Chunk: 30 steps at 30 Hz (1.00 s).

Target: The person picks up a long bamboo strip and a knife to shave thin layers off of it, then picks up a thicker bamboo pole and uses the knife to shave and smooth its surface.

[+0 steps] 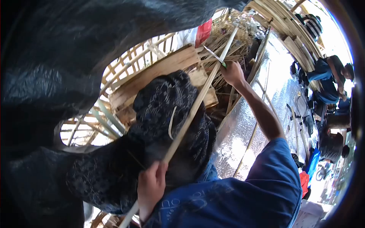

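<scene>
A long pale bamboo strip (194,108) runs slantwise across my lap, from the lower left up to the top. My left hand (151,186) is closed around its lower part, close to my body. Farther up, my right hand (232,73) grips a knife (213,54), its blade lying across the strip and its handle mostly hidden in the fingers. A dark patterned cloth (163,98) covers my legs beneath the strip. One thin curled shaving (172,123) rests on that cloth.
Wooden boards (156,72) and a pile of cut slivers (237,47) lie beyond my knees. A shiny silver sheet (237,133) spreads at the right. Long bamboo pieces (287,24) are stacked at top right, near a seated person (329,78). Dark plastic sheeting (49,76) hangs at the left.
</scene>
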### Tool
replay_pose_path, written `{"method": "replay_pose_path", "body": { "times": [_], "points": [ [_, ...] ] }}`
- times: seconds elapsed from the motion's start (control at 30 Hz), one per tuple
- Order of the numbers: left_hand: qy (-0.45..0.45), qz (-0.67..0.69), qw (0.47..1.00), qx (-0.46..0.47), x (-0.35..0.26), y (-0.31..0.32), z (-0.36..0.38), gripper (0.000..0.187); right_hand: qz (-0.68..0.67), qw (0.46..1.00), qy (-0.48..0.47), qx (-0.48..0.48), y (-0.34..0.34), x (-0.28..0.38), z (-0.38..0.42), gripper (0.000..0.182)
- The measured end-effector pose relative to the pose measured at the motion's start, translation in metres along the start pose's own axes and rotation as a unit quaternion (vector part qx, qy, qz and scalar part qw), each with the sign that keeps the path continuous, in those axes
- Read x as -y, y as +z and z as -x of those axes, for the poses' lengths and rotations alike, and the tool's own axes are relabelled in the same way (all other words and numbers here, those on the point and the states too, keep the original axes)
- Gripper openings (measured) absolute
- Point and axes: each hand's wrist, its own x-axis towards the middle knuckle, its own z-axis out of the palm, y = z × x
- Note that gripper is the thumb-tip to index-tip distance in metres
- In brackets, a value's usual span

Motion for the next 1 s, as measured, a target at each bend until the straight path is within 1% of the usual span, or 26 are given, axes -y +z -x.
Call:
{"method": "replay_pose_path", "body": {
  "times": [0.07, 0.1, 0.13, 0.17, 0.2, 0.23, 0.27, 0.4, 0.43, 0.5, 0.53, 0.57, 0.6, 0.63, 0.7, 0.77, 0.83, 0.9, 0.93, 0.97, 1.0],
  "points": [
    [0.019, -0.056, 0.998, 0.022, -0.001, -0.004, -0.013, 0.028, -0.009, 1.0, -0.014, -0.005, -0.011, 0.025, 0.013, 0.02],
    [0.013, -0.055, 0.998, 0.02, -0.003, -0.005, -0.023, 0.028, -0.025, 0.999, -0.004, 0.03, -0.017, 0.039, 0.019, 0.019],
    [0.05, -0.064, 0.997, 0.011, -0.006, -0.006, -0.036, 0.029, -0.039, 0.997, 0.006, 0.062, -0.019, 0.048, 0.024, 0.018],
    [0.089, -0.074, 0.993, 0.002, -0.01, -0.007, -0.048, 0.031, -0.04, 0.997, 0.004, 0.062, -0.018, 0.052, 0.026, 0.018],
    [0.09, -0.074, 0.993, 0.0, -0.014, -0.007, -0.058, 0.031, -0.028, 0.998, -0.024, 0.051, -0.016, 0.054, 0.028, 0.017],
    [0.107, -0.037, 0.994, -0.004, -0.019, -0.008, -0.069, 0.032, -0.017, 0.998, -0.051, 0.037, -0.014, 0.057, 0.029, 0.019],
    [0.125, -0.002, 0.992, -0.006, -0.024, -0.009, -0.076, 0.033, -0.039, 0.997, -0.064, 0.017, -0.013, 0.061, 0.031, 0.019],
    [0.131, -0.012, 0.991, -0.01, -0.033, -0.009, -0.095, 0.035, -0.051, 0.996, -0.078, -0.008, -0.013, 0.09, 0.041, 0.018],
    [0.115, -0.03, 0.993, 0.001, -0.034, -0.01, -0.095, 0.033, -0.05, 0.996, -0.078, -0.009, -0.012, 0.093, 0.04, 0.018],
    [0.091, -0.047, 0.995, 0.01, -0.035, -0.013, -0.086, 0.032, -0.046, 0.996, -0.058, 0.054, -0.012, 0.099, 0.04, 0.011],
    [0.104, -0.114, 0.987, -0.041, -0.036, -0.015, -0.076, 0.03, -0.032, 0.995, -0.025, 0.093, -0.015, 0.102, 0.037, 0.01],
    [0.114, -0.182, 0.973, -0.09, -0.036, -0.018, -0.065, 0.027, -0.036, 0.994, 0.007, 0.104, -0.015, 0.104, 0.035, 0.012],
    [0.105, -0.217, 0.967, -0.083, -0.033, -0.023, -0.054, 0.023, -0.043, 0.995, 0.001, 0.09, -0.01, 0.101, 0.035, 0.012],
    [0.1, -0.219, 0.967, -0.083, -0.03, -0.026, -0.047, 0.023, -0.049, 0.996, -0.005, 0.074, -0.004, 0.096, 0.036, 0.013],
    [0.092, -0.171, 0.979, -0.068, -0.026, -0.029, -0.037, 0.028, -0.048, 0.997, -0.007, 0.061, 0.004, 0.095, 0.039, 0.015],
    [0.102, -0.159, 0.979, -0.079, -0.02, -0.024, -0.042, 0.026, -0.072, 0.997, 0.004, 0.042, 0.005, 0.098, 0.04, 0.015],
    [0.116, -0.151, 0.979, -0.068, -0.022, -0.021, -0.05, 0.022, -0.067, 0.997, 0.008, 0.041, -0.003, 0.104, 0.043, 0.015],
    [0.128, -0.146, 0.978, -0.074, -0.023, -0.012, -0.063, 0.021, -0.086, 0.996, 0.008, 0.013, -0.005, 0.108, 0.048, 0.015],
    [0.14, -0.142, 0.977, -0.079, -0.024, -0.007, -0.07, 0.021, -0.084, 0.996, 0.007, 0.011, -0.007, 0.112, 0.052, 0.015],
    [0.142, -0.14, 0.977, -0.08, -0.025, -0.001, -0.077, 0.021, -0.103, 0.994, 0.013, 0.035, -0.009, 0.117, 0.057, 0.016],
    [0.163, -0.127, 0.974, -0.094, -0.026, 0.006, -0.083, 0.021, -0.121, 0.991, 0.019, 0.059, -0.012, 0.12, 0.061, 0.018]
  ]
}}
